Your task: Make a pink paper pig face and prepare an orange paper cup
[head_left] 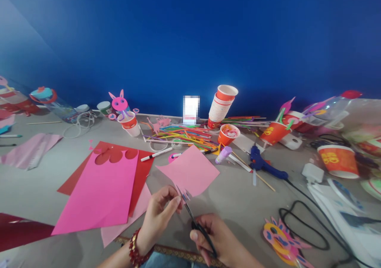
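Observation:
A small pink paper piece (185, 195) with thin pointed strips and bluish marks is pinched in my left hand (162, 206), thumb against fingers. My right hand (212, 234) grips black-handled scissors (194, 220), whose blades reach up and left to the paper. Whether the blades are fully closed is hard to make out. Just beyond both hands lies a light pink paper sheet (190, 170). Left of my left hand, a bright pink sheet (102, 194) with round cut-outs along its far edge rests over a red sheet (71, 178).
A blue glue gun (263, 164) with a black cord lies to the right, near a purple glue stick (223, 155). Stacked paper cups (220, 107) lean by the wall behind coloured sticks (190, 133). A paper cutout (282, 238) lies at front right.

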A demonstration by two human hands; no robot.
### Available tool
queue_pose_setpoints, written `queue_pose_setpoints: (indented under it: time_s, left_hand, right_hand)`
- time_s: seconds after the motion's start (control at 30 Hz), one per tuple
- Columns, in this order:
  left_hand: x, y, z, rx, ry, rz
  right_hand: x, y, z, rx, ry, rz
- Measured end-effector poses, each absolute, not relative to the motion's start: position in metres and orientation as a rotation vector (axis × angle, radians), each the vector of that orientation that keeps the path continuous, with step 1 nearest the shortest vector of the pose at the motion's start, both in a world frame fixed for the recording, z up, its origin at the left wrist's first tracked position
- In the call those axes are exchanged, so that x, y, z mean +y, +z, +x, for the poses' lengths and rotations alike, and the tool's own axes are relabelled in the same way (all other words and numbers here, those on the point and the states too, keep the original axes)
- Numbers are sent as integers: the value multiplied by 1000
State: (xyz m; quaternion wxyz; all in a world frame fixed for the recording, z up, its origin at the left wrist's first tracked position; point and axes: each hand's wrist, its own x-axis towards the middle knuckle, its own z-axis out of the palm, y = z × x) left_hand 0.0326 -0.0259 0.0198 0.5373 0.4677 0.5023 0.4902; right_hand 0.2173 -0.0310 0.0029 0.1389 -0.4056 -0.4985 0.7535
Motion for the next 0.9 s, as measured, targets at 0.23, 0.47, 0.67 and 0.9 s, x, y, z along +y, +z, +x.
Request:
queue_pose_setpoints:
  time_s: [0.23,0.47,0.67,0.9]
  left_hand:
    - [-30,20,36,1230,1184,1164]
    - [-30,15,36,1223,1169,1159]
    - [-31,15,37,1211,1173,1147]
    - [-23,24,29,1196,1177,1157]
  right_hand:
    - [-35,6,215,-1398,2188,-1094]
    - [-38,5,216,-1401,2170,-1126]
    - [-38,6,214,-1373,2182,-1144]
    - [-41,5,213,-1435,2148,-1198]
